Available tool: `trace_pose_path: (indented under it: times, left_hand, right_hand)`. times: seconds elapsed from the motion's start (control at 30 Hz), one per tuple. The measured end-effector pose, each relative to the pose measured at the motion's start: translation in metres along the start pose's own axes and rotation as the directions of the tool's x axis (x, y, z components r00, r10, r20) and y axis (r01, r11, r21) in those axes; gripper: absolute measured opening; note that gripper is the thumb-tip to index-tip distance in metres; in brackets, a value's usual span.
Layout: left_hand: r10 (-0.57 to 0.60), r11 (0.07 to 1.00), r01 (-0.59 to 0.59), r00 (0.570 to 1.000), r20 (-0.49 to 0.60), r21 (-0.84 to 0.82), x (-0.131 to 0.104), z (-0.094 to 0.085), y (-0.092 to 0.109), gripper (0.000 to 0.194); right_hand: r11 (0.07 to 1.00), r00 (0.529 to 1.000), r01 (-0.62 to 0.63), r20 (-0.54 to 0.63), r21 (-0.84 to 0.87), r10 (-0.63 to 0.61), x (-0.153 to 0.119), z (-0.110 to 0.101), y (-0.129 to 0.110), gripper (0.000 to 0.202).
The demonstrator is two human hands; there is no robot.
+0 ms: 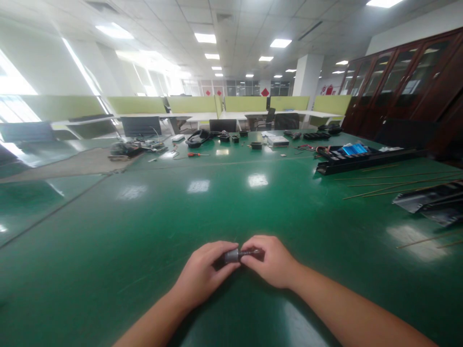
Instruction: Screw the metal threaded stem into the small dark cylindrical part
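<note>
Near the front of the green table [217, 202], my left hand [207, 270] is closed round a grey cylindrical part [232, 256], thumb and fingers on either side of it. From its right end a thin, dark, ridged shaft [249, 253] runs into the fingers of my right hand [271, 261], which pinch it. The two pieces line up end to end, and both hands are close together just over the table top. Whether the pieces are joined cannot be made out; the shaft's right end is partly hidden by my right fingers.
An orange screwdriver [194, 154] lies further back, near a pile of electronic parts [135, 148]. Black headgear [198, 138] and a white box [278, 140] are at the far edge. To the right are a black rail [343, 164], thin rods [383, 186] and metal channels [427, 197].
</note>
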State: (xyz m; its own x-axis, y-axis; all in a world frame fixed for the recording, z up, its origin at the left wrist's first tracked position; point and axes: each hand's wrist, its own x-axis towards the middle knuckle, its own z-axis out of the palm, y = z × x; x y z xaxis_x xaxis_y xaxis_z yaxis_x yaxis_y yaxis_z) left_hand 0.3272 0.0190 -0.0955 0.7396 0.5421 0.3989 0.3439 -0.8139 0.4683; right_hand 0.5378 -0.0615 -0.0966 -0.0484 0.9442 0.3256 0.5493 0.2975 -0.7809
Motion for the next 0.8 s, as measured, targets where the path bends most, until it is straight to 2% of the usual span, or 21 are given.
trace_pose_path:
  times: [0.8]
  left_hand:
    - [-0.025,1.000,0.025,0.999,0.019,-0.002,0.0004,-0.0006,-0.0005,0.028]
  right_hand:
    - [1.000,1.000,-0.010,-0.011,0.016,0.010,-0.0005,0.0012,0.0024,0.010]
